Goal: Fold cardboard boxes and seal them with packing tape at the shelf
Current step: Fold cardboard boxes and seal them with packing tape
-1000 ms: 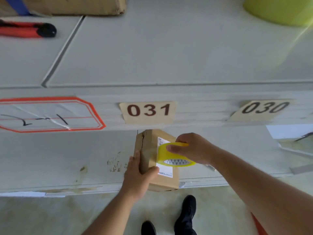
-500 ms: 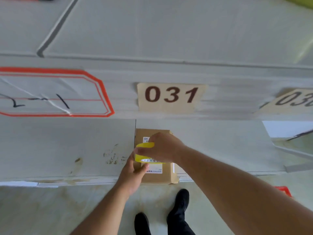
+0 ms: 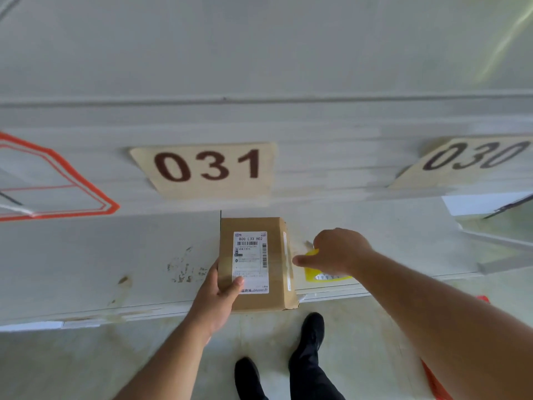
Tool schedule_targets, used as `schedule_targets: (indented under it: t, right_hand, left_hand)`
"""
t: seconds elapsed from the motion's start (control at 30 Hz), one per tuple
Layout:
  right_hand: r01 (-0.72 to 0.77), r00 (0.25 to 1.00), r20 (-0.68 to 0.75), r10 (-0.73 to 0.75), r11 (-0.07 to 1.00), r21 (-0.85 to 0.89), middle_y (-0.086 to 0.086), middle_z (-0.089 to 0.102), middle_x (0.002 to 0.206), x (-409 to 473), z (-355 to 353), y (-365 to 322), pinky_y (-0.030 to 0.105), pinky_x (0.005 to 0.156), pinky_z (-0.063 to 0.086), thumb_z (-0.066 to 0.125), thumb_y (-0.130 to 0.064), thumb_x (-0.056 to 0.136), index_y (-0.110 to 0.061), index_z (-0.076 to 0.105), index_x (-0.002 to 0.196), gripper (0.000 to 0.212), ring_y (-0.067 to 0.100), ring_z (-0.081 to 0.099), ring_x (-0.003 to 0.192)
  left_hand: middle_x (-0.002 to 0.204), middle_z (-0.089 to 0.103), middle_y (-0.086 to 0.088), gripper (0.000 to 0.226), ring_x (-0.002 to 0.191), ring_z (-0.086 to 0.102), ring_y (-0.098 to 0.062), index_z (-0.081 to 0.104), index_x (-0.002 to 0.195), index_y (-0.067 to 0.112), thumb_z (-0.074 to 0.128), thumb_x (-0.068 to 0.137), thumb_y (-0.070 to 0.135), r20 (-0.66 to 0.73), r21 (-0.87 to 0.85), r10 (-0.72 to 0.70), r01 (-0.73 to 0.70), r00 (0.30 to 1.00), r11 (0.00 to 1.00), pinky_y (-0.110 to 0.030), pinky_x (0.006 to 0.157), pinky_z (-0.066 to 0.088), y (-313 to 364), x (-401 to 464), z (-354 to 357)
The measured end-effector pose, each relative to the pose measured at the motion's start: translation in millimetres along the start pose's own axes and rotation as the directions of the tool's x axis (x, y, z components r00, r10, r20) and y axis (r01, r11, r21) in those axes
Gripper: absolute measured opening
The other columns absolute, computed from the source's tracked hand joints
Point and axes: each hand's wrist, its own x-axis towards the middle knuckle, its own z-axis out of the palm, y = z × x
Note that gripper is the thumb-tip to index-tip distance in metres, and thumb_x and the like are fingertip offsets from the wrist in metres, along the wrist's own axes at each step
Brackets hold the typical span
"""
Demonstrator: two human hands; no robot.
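Lengthwise, the box (image 3: 256, 264) points at the shelf (image 3: 86, 255), left hand (image 3: 215, 301) gripping it, right hand (image 3: 337, 251) gripping tape (image 3: 313, 274).

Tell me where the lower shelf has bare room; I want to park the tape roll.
Free: the shelf left of the box, past the scuff marks. Crowded: right of the box, where the right hand holds the tape roll, with papers beyond.

The lower shelf (image 3: 86, 264) lies bare left of the cardboard box (image 3: 256, 264) along its front edge. Right of the box, the right hand (image 3: 337, 251) and yellow tape roll (image 3: 320, 274) fill the gap. The upper shelf's labelled front edge (image 3: 331, 157) overhangs the back.
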Motion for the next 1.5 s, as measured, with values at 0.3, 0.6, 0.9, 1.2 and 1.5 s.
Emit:
schedule_targets:
  t: [0.3, 0.6, 0.9, 1.2, 1.5]
  right_hand:
    - [-0.016, 0.999, 0.037, 0.017, 1.0, -0.018, -0.01, 0.065, 0.082, 15, 28, 0, 0.032, 0.076, 0.052, 0.045, -0.093, 0.075, -0.025, 0.069, 0.096, 0.075, 0.014, 0.064, 0.085]
    - [-0.03, 0.999, 0.018, 0.031, 0.999, -0.022, -0.011, 0.061, 0.081, 14, 33, -5, 0.031, 0.072, 0.047, 0.044, -0.091, 0.076, -0.026, 0.066, 0.099, 0.072, 0.016, 0.063, 0.087]
    - [0.03, 0.999, 0.039, -0.034, 0.995, 0.099, -0.008, 0.067, 0.091, -7, -17, -9, 0.032, 0.077, 0.049, 0.05, -0.088, 0.079, -0.022, 0.069, 0.095, 0.07, 0.017, 0.064, 0.092]
    - [0.198, 0.958, 0.103, -0.267, 0.878, 0.435, -0.003, 0.045, 0.061, -15, -67, -91, 0.03, 0.056, 0.035, 0.065, -0.071, 0.088, -0.017, 0.049, 0.061, 0.062, 0.016, 0.045, 0.056]
    - [0.216, 0.97, 0.047, -0.239, 0.934, 0.283, -0.002, 0.059, 0.083, 10, -45, -138, 0.034, 0.068, 0.043, 0.056, -0.081, 0.081, -0.022, 0.055, 0.074, 0.059, 0.024, 0.061, 0.082]
  left_hand:
    - [0.129, 0.066, 0.027, 0.055, 0.121, 0.063, -0.004, 0.04, 0.142, 0.051, 0.069, 0.098, 0.036, -0.009, 0.019, 0.028, -0.028, 1.0, 0.999, -0.047, 0.105, 0.052, 0, 2, -1]
    - [0.168, -0.027, -0.004, 0.107, 0.157, -0.02, -0.032, -0.01, 0.162, 0.018, 0.036, 0.089, 0.08, -0.212, 0.723, 0.03, 0.136, 0.977, 0.677, -0.068, 0.12, 0.015, 48, -18, 73]
    - [0.171, -0.006, 0.003, 0.128, 0.157, 0.007, -0.029, 0.0, 0.163, 0.023, 0.053, 0.067, 0.088, -0.172, 0.618, 0.022, 0.09, 0.985, 0.781, -0.055, 0.118, 0.03, 38, -1, 55]
    - [0.103, 0.077, 0.007, 0.032, 0.097, 0.072, -0.013, 0.07, 0.115, 0.042, 0.062, 0.084, 0.041, -0.054, 0.013, 0.114, -0.113, 0.992, 0.993, -0.033, 0.083, 0.051, 25, -16, -16]
    - [0.172, -0.004, 0.003, 0.127, 0.156, 0.009, -0.023, -0.005, 0.164, 0.02, 0.047, 0.072, 0.091, -0.236, 0.555, 0.199, -0.036, 0.951, 0.831, -0.04, 0.122, 0.025, 15, -39, 34]
